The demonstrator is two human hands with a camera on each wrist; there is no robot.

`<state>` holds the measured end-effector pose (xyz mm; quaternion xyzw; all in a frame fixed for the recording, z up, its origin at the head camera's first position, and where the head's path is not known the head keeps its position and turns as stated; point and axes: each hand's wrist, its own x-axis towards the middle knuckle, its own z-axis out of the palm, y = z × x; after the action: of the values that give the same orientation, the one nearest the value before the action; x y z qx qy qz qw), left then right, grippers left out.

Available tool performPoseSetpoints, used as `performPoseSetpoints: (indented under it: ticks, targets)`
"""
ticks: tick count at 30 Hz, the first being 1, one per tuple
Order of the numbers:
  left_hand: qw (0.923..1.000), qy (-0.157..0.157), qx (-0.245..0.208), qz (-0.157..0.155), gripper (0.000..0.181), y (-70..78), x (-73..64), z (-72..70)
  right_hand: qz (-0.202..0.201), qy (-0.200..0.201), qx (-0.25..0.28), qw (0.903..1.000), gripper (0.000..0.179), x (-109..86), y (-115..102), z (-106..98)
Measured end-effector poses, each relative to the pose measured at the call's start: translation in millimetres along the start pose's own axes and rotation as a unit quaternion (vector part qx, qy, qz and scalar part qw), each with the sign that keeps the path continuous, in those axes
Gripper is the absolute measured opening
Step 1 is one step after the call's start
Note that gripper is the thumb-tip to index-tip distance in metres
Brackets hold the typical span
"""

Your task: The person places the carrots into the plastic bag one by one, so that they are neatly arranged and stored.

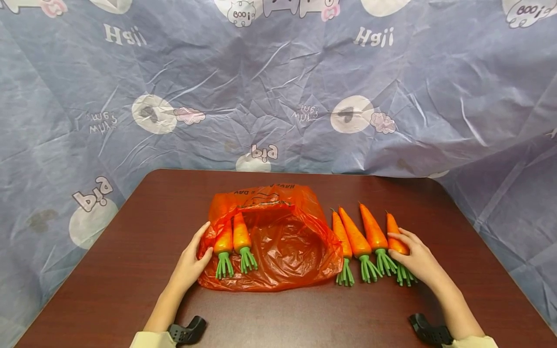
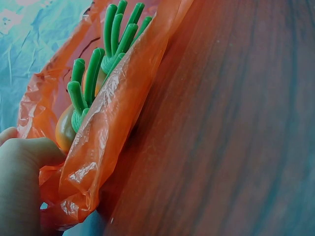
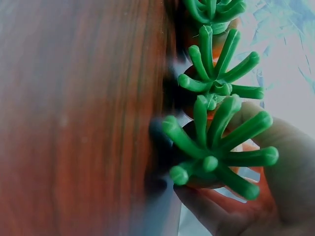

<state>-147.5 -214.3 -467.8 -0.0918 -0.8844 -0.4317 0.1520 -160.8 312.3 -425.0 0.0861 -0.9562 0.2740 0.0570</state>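
An orange-red plastic bag (image 1: 287,246) lies on the table with its mouth facing the person. Two carrots (image 1: 241,234) with green stubby tops lie in its left part, tops toward the mouth. My left hand (image 1: 191,256) holds the bag's left edge, thumb at the front beside the nearer carrot (image 2: 65,129). To the right of the bag, my right hand (image 1: 413,252) grips the rightmost carrot (image 1: 393,227) by its thick body, thumb and fingers on either side. In the right wrist view its green top (image 3: 221,152) hides part of the fingers.
Left of the gripped carrot lie three more carrots (image 1: 372,227), tips pointing away; the leftmost one (image 1: 341,234) lies against the bag's right side. The brown table (image 1: 109,270) ends at a patterned blue-grey cloth (image 1: 243,72) behind. Black bands circle both wrists.
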Motion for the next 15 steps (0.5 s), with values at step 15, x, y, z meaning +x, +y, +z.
performPoseSetpoints:
  ticks: [15]
  targets:
    - [0.9999, 0.0, -0.004, 0.011, 0.063, 3.2, -1.3, -1.0, 0.008, 0.016, -0.008, 0.9998, 0.045, -0.1, -14.1, -8.5]
